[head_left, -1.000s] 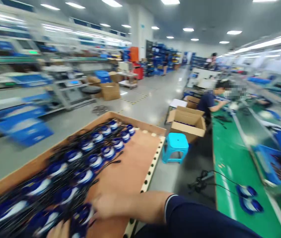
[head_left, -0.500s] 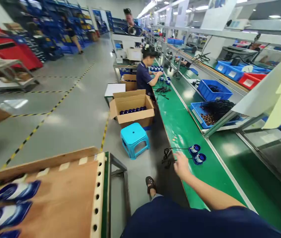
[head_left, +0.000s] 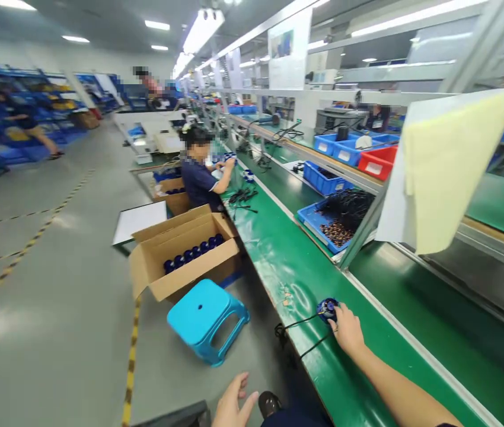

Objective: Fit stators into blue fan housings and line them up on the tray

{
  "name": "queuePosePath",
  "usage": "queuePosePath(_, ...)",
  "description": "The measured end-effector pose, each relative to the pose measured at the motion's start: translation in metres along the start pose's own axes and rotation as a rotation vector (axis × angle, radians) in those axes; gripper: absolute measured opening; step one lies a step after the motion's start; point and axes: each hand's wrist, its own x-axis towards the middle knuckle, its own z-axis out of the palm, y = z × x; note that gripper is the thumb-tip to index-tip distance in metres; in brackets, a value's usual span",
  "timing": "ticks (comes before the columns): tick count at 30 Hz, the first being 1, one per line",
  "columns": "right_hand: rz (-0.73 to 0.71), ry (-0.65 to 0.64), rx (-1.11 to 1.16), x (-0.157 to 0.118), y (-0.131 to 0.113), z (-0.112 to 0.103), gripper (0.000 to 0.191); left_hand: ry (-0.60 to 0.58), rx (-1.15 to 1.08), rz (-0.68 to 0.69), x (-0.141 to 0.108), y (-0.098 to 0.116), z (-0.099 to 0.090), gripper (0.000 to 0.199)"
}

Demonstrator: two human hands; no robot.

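My right hand point(head_left: 347, 329) reaches over the green bench point(head_left: 274, 255), its fingers bent at a round blue corded part point(head_left: 327, 308) with a dark inside. A black cord point(head_left: 303, 321) runs from that part toward the bench's near edge. A second black cord point(head_left: 314, 345) leads under my fingers; whatever it joins is hidden by the hand. Low in the view, my left hand point(head_left: 233, 403) hangs over the floor, fingers apart and holding nothing.
A turquoise stool point(head_left: 201, 311) stands beside the bench. Behind it, an open carton point(head_left: 203, 276) holds several blue parts. A co-worker point(head_left: 201, 172) sits farther along. Blue bins point(head_left: 323, 228) and a yellow sheet point(head_left: 452, 172) flank the bench's right side.
My view has swung right, taking the wooden tray out of sight. My right hand has moved from the cords onto the blue parts. My left hand has come into view.
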Motion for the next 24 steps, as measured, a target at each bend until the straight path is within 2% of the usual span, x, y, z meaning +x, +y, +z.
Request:
queuePosePath(2,-0.009,0.006,0.005,0.0,-0.002,0.0,0.024,-0.108,0.028,0.059,0.021,0.014,0.02,0.069)
queuePosePath(5,-0.028,-0.006,0.011,0.004,-0.002,-0.003,0.015,-0.263,0.046,0.097,0.033,0.022,0.038,0.071)
queuePosePath(8,-0.124,-0.007,0.042,0.012,-0.005,-0.011,0.012,-0.333,0.068,0.062,0.033,0.02,0.036,0.071)
queuePosePath(12,-0.354,-0.019,0.102,0.02,-0.028,-0.03,0.016,-0.32,0.087,-0.028,0.027,0.019,0.018,0.081)
queuePosePath(16,-0.741,0.06,0.238,0.025,-0.08,-0.068,0.026,-0.232,0.049,-0.047,0.013,0.024,0.004,0.095)
queuePosePath(19,-1.061,0.128,0.399,0.028,-0.133,-0.115,0.023,-0.149,-0.004,-0.018,-0.005,0.033,-0.004,0.116)
queuePosePath(21,-1.25,0.114,0.497,0.028,-0.17,-0.151,0.016,-0.113,-0.091,0.041,-0.022,0.04,-0.012,0.127)
queuePosePath(22,-1.345,0.094,0.543,0.027,-0.189,-0.169,0.013,-0.088,-0.158,0.091,-0.033,0.044,-0.017,0.127)
queuePosePath(24,-1.539,0.044,0.629,0.024,-0.228,-0.202,0.011,-0.003,-0.347,0.164,-0.057,0.051,-0.025,0.114)
